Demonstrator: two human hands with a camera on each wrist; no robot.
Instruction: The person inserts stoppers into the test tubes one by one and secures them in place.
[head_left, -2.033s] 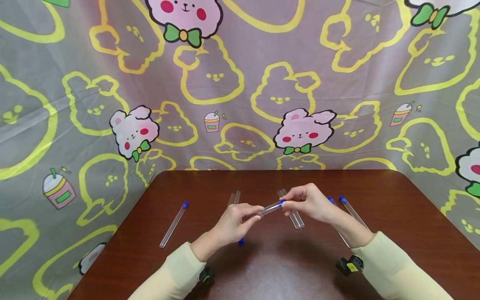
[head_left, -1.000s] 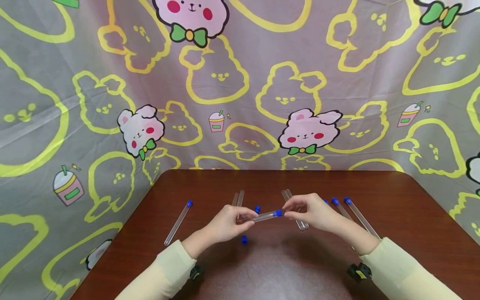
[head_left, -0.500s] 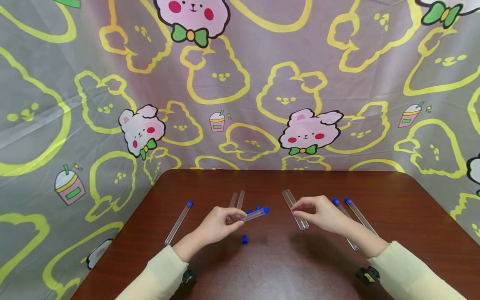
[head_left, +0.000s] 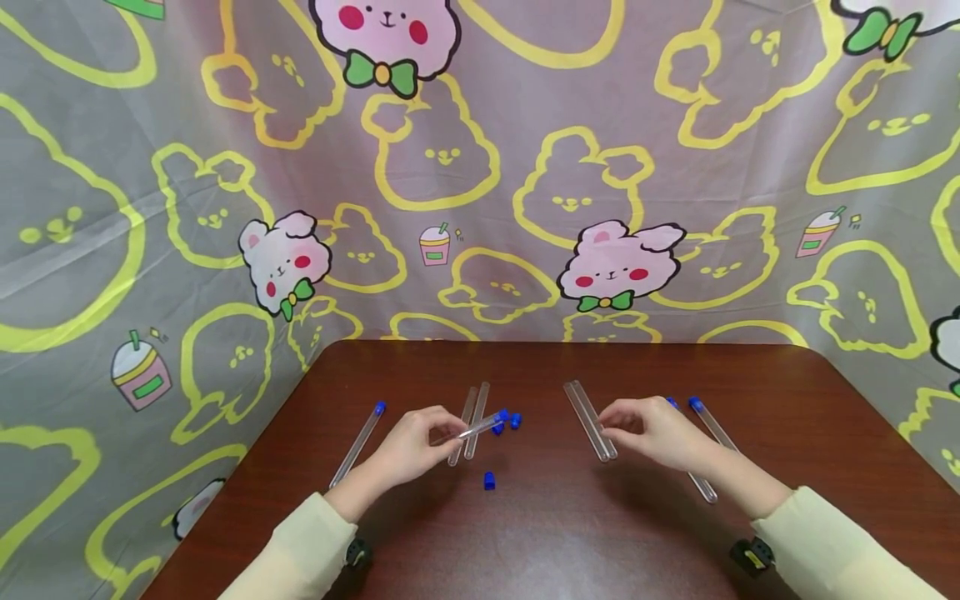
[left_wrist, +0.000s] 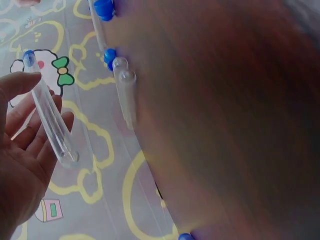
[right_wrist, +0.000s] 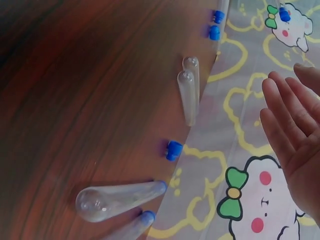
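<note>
The person's left hand (head_left: 416, 447) pinches a clear, blue-capped tube (head_left: 477, 427) between thumb and fingers, holding it aslant above the desk (head_left: 555, 533), its capped end to the right, across the view of two uncapped tubes (head_left: 480, 406) and near three loose blue caps (head_left: 489, 481). The right hand (head_left: 654, 427) holds nothing, fingers relaxed and apart from the thumb, near a second uncapped pair (head_left: 586, 421) lying side by side. One capped tube (head_left: 357, 444) lies farther left; two more capped tubes (head_left: 716, 425) lie right, partly hidden by the right arm.
</note>
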